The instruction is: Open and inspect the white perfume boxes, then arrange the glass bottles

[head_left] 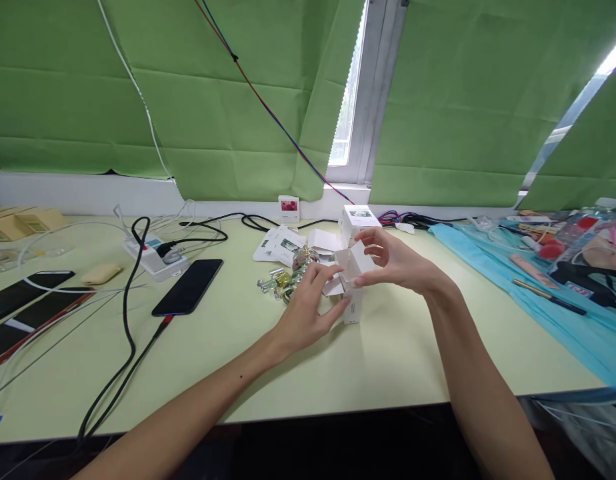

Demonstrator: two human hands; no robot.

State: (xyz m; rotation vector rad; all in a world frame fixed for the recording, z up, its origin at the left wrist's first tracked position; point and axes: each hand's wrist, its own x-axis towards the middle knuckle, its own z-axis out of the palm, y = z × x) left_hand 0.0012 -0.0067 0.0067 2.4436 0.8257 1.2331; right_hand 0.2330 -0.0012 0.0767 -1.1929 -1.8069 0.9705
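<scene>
While the small white box (353, 310) appears to stand on the pale table (398, 360), the right hand (388, 261) grasps its raised flaps (357, 259); the left hand (313, 300) rests against its left side, firmness of grip not determinable. Step in hand, as judged: working the flaps. Next move probably calls for light, steady finger pressure. Phone (188, 287) lies leftward; green curtains (258, 113) hang behind.

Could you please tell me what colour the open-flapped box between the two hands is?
The box is white; it shows best in the head view.
</scene>
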